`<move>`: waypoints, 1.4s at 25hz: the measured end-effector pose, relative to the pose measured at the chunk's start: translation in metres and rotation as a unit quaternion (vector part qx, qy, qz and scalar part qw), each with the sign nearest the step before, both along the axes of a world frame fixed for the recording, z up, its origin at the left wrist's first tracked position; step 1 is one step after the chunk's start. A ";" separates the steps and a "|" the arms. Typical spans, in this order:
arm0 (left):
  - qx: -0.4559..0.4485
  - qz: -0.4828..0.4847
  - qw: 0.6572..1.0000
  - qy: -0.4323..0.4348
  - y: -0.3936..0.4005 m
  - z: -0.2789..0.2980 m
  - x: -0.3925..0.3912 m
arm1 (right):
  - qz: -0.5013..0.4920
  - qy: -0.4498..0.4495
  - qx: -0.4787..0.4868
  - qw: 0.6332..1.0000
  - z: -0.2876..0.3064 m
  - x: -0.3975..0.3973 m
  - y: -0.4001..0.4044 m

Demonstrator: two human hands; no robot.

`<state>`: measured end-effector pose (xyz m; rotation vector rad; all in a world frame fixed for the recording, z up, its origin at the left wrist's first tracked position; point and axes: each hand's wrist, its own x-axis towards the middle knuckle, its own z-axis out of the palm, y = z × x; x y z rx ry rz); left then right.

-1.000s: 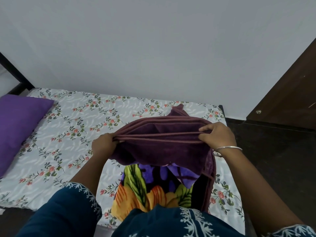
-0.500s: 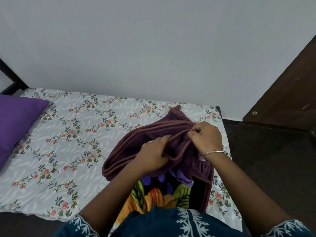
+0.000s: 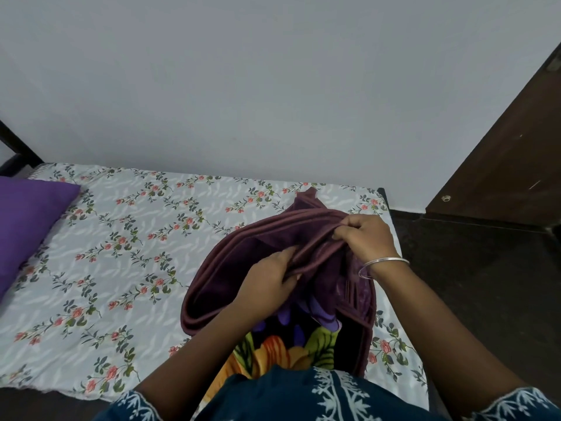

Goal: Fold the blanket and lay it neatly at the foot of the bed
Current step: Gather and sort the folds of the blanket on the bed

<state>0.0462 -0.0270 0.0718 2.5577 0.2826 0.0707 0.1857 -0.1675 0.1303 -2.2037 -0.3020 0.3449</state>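
Left hand (image 3: 270, 276) and right hand (image 3: 364, 238), each grip pinching the stacked maroon hems of the partly folded blanket (image 3: 243, 268), which rests on the floral-sheeted bed (image 3: 121, 268).

Both arms reach forward over the blanket (image 3: 230, 268). The left hand (image 3: 270, 276) grips its folded edges, fingers curled in. The right hand (image 3: 365, 238), up and to the right, pinches the same edges with bent fingers.
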 end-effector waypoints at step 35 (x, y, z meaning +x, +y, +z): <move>-0.117 -0.011 0.988 -0.095 0.004 0.022 -0.006 | 0.272 0.008 0.000 0.962 0.001 -0.033 0.001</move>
